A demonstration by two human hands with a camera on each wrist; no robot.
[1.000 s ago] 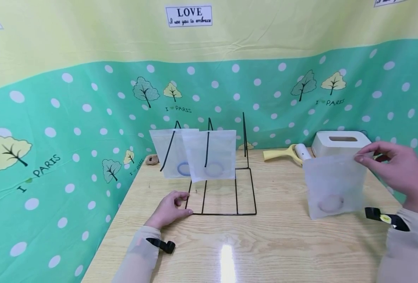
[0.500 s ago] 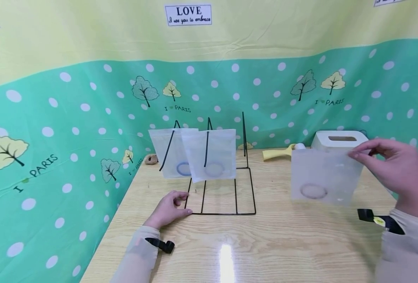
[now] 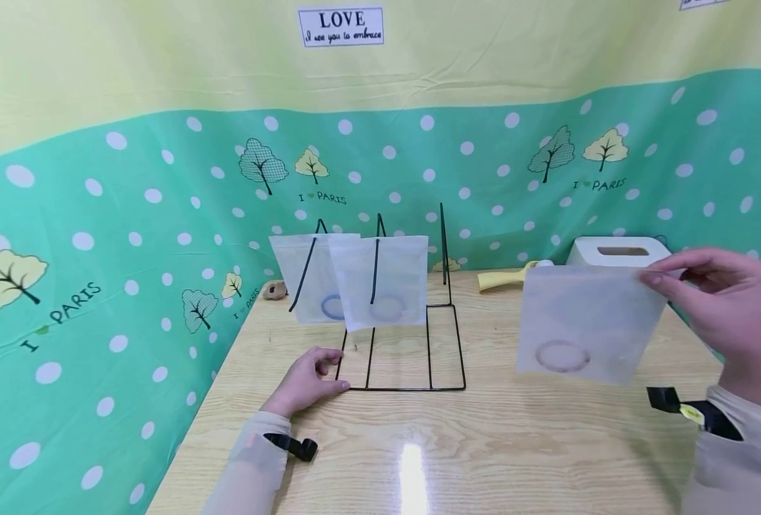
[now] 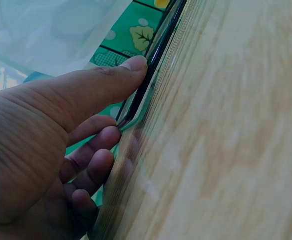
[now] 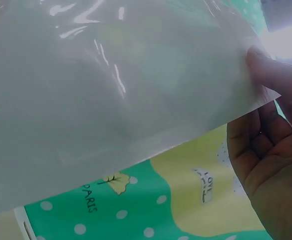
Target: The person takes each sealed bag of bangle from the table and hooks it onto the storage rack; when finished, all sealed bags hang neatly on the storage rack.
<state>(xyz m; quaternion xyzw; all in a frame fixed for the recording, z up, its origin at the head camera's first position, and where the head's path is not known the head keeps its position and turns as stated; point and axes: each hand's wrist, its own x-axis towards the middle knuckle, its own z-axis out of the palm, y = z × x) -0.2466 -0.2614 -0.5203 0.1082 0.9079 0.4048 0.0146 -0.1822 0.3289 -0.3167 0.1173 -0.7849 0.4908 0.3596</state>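
Note:
My right hand (image 3: pixel 718 297) pinches the top right corner of a frosted plastic bag (image 3: pixel 580 311) above the right side of the table. A ring-shaped item (image 3: pixel 562 356), perhaps a bracelet, shows faintly inside it. In the right wrist view the thumb and fingers grip the bag (image 5: pixel 136 100) at its corner. My left hand (image 3: pixel 310 380) holds the front left corner of a black wire rack (image 3: pixel 413 390), thumb on the rod and fingers curled beside it. Two similar bags, a left one (image 3: pixel 306 275) and a middle one (image 3: pixel 403 279), hang on the rack's left and middle arms, each with a ring-shaped item.
The rack's right arm (image 3: pixel 444 243) stands upright with no bag on it. Behind the held bag are a yellow-handled tool (image 3: pixel 506 279) and a white tissue box (image 3: pixel 589 250). A small brown object (image 3: pixel 275 290) lies at the back left. A patterned cloth (image 3: pixel 161 214) hangs behind the wooden table (image 3: pixel 483 450).
My right hand has moved slightly left with the bag, which now faces the head camera more squarely and covers part of the yellow-handled tool. My left hand stays on the rack.

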